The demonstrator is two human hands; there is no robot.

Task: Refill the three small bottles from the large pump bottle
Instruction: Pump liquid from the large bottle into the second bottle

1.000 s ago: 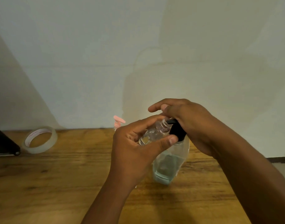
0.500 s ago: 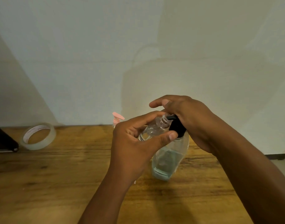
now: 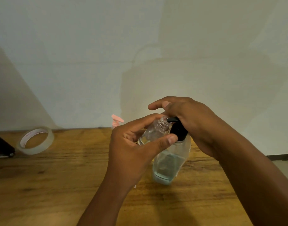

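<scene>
Left hand (image 3: 131, 154) grips small bottle (image 3: 153, 132) — beside pump (image 3: 177, 129).

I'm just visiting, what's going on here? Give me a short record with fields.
activity: filling a small bottle from a pump bottle
left hand: holds the small clear bottle tilted, open mouth at the nozzle
right hand: rests on the black pump head
large pump bottle: stands on the wooden table, liquid low
behind: pink pump top, bottle hidden
left side: tape roll
</scene>
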